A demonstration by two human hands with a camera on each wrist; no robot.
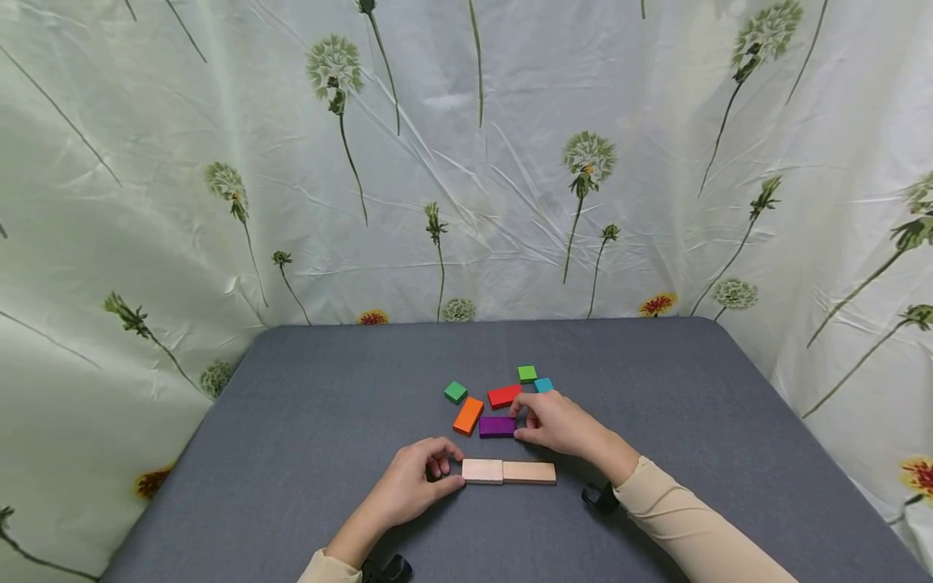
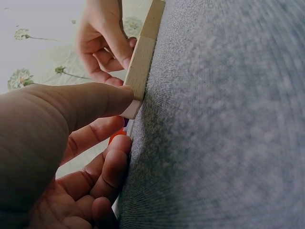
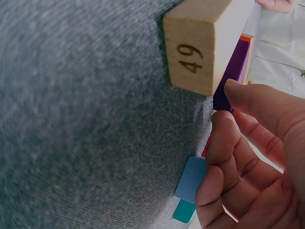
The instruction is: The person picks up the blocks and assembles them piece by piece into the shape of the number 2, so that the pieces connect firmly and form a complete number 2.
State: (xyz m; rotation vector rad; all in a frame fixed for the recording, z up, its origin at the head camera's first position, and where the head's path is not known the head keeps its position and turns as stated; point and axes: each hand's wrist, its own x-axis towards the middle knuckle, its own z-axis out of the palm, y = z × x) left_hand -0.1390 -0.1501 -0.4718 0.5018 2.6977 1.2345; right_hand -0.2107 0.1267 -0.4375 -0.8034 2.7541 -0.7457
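The fingers of your right hand (image 1: 557, 423) pinch the purple block (image 1: 496, 427), on the table (image 1: 328, 397) beyond two pale blocks (image 1: 483, 471); those of your left hand (image 1: 417, 479) pinch that row's end. Best steady it lightly, moving purple clear of the orange block (image 1: 468, 415).

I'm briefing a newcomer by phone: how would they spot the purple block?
On the grey table, find two wooden blocks lying end to end. Just beyond them, before the red block, lies the purple block, with the right hand at its right end. It is the only purple block.
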